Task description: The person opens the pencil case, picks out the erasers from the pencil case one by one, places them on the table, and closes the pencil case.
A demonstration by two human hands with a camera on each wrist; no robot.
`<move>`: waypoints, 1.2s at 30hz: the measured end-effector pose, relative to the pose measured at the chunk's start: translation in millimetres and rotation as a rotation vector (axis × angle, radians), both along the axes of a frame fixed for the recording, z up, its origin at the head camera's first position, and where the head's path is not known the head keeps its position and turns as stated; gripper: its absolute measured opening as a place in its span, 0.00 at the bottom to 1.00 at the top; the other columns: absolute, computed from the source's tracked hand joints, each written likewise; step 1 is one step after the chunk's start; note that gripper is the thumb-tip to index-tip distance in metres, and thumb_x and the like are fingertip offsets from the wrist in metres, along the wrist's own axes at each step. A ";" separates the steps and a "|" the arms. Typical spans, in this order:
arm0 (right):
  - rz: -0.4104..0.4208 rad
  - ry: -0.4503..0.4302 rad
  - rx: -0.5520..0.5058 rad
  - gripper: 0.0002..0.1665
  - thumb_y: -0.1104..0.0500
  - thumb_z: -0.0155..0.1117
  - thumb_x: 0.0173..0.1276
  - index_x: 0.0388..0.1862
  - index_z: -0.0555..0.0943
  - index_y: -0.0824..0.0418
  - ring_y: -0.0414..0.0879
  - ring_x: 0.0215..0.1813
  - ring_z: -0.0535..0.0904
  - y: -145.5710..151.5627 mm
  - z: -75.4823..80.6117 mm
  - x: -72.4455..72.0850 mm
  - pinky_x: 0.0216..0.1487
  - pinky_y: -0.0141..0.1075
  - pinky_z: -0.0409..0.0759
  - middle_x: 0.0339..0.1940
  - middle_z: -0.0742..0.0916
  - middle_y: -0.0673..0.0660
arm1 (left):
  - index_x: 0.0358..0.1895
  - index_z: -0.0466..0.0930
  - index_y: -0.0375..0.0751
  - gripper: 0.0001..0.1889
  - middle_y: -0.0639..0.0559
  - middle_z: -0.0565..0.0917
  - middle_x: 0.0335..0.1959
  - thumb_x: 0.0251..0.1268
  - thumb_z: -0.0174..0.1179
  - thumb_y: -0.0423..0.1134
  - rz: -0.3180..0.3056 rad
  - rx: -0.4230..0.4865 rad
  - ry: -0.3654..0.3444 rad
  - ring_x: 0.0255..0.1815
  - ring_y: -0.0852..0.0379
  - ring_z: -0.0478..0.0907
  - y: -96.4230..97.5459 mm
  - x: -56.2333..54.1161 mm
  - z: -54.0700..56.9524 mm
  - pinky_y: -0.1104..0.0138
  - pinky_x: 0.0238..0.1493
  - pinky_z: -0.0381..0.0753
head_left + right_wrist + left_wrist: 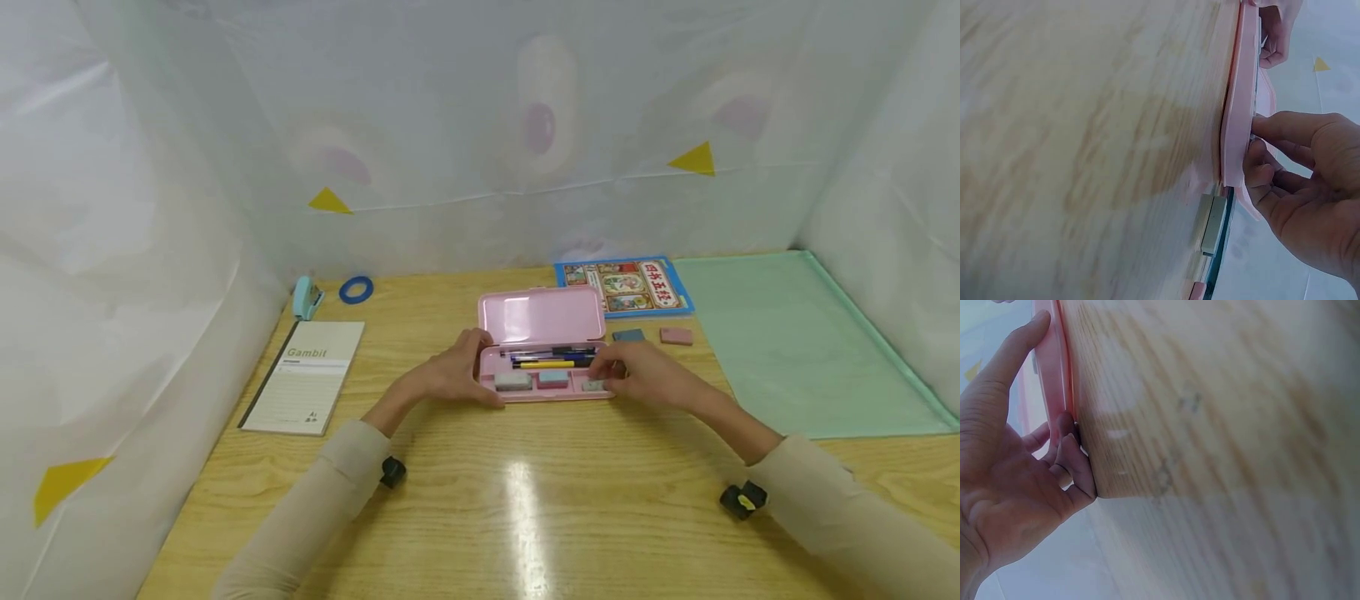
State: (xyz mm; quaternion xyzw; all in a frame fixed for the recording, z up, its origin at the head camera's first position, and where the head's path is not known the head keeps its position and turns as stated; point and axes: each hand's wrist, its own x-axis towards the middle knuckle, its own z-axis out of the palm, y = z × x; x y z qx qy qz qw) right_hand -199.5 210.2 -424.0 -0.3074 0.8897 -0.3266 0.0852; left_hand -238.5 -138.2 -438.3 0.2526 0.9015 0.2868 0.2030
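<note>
An open pink pencil case [542,315] stands on the table, its lid tilted back. My left hand [459,369] grips its left end, with the thumb along the front wall and the fingers at the side and back. My right hand [648,375] reaches into the right end, thumb and forefinger pinching a small pale eraser [592,386] in the front right compartment; the fingers partly hide it. Two more erasers, a whitish one [513,382] and a blue-and-pink one [552,379], lie in the front left compartment. Several pens, including a yellow one [543,364], fill the back compartment.
Right of the case lie a blue eraser [628,335] and a reddish one [677,336]. Behind is a blue-edged book [678,287]; a green mat [817,350] covers the right side. At left are a notebook [300,383], a stapler [306,298] and a blue tape roll [356,290].
</note>
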 end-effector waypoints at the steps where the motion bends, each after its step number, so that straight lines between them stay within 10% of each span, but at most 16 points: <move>1: -0.002 -0.002 -0.003 0.09 0.72 0.68 0.67 0.42 0.87 0.61 0.41 0.36 0.78 -0.4 -0.4 -0.1 0.36 0.35 0.79 0.35 0.86 0.51 | 0.69 0.57 0.44 0.51 0.47 0.66 0.61 0.50 0.80 0.59 -0.001 0.004 0.000 0.58 0.52 0.70 0.1 0.0 -0.2 0.59 0.64 0.73; 21: -0.167 -0.037 -0.134 0.09 0.67 0.66 0.72 0.44 0.87 0.56 0.45 0.40 0.81 48.0 6.0 -7.3 0.41 0.36 0.80 0.42 0.87 0.53 | 0.67 0.58 0.43 0.49 0.48 0.66 0.59 0.49 0.80 0.58 0.009 0.014 -0.005 0.57 0.52 0.70 0.7 1.3 -0.4 0.60 0.63 0.73; 36: -0.298 -0.105 -0.035 0.07 0.64 0.66 0.74 0.48 0.86 0.60 0.42 0.45 0.83 106.7 -1.1 -14.3 0.42 0.33 0.80 0.50 0.89 0.59 | 0.68 0.58 0.44 0.50 0.48 0.66 0.60 0.49 0.80 0.59 0.010 0.008 -0.010 0.58 0.52 0.69 0.4 1.8 0.2 0.59 0.63 0.73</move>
